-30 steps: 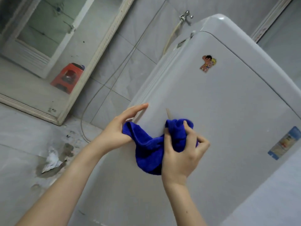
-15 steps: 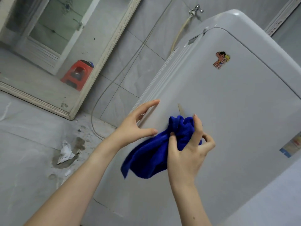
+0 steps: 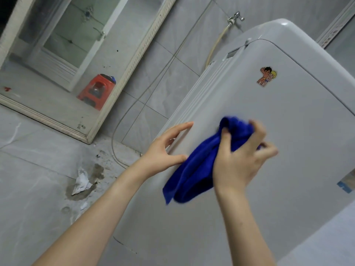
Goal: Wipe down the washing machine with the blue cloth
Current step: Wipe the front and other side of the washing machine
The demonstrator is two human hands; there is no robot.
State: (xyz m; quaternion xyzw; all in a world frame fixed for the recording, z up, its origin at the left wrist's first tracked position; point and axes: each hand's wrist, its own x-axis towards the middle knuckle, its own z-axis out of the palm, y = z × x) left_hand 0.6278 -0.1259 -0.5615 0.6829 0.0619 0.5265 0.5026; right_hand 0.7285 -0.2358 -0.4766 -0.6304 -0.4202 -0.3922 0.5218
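The right hand (image 3: 240,160) has its grip closed on the blue cloth (image 3: 201,166), bunching the upper part of it against the flat side panel of the washing machine (image 3: 278,141). The thumb and fingers pinch the folds, and the rest of the cloth hangs down and to the left from the fist, its loose corner drooping over the panel. The hand looks a little blurred.

The left hand (image 3: 165,150) lies just left of the cloth with its grip wide and holding nothing. Its fingers are spread along the ribbed edge of the machine where the side meets the back, and the thumb tip comes right up beside the cloth; I cannot tell whether it touches.

Higher on the panel, well apart from the hands, sits a small cartoon sticker (image 3: 266,76) of two figures. At the right edge a blue and white label (image 3: 345,184) is partly cut off.

Behind the machine a tap (image 3: 235,18) sticks out of the tiled wall, with a pale hose (image 3: 215,47) running down from it behind the top corner. On the far left a framed mirror (image 3: 123,77) leans against the wall and reflects a red stool (image 3: 98,91). On the floor near it lies a crumpled white scrap (image 3: 81,182) on a dark stain.
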